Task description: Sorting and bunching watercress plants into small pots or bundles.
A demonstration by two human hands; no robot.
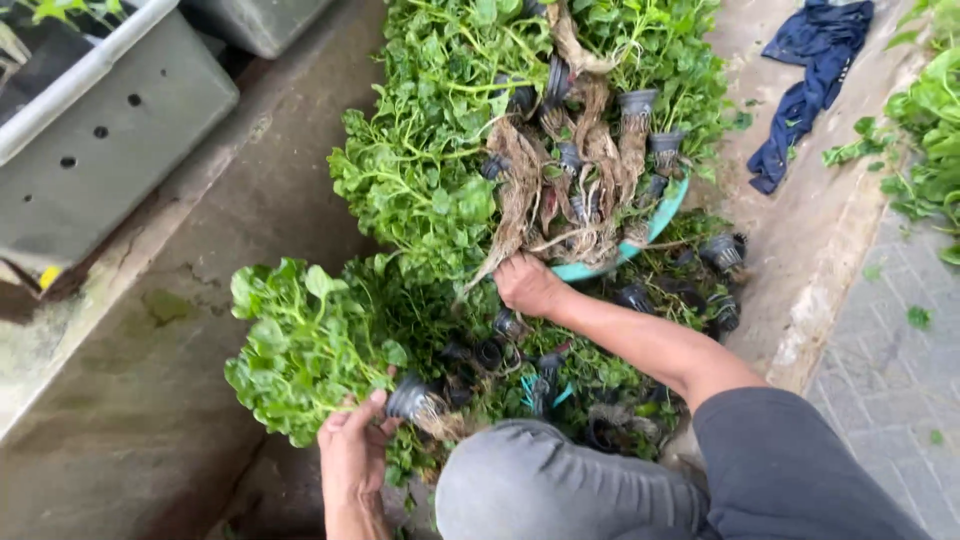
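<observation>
Head view, we're crouched on stained concrete floor, left hand clamped round a leafy plant by its net pot, right hand gripping brown roots at teal basin, grey trough and blue cloth nearby

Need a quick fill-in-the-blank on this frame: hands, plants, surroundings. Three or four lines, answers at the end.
1. The left hand holds a leafy plant by its small black ______ at the root end.
2. The right hand grips a hanging clump of brown ______ from the upper pile.
3. The upper pile of plants rests in a basin whose rim is ______ in colour.
4. A dark ______ cloth lies on the concrete at top right.

Missing words: pot; roots; teal; blue
</observation>
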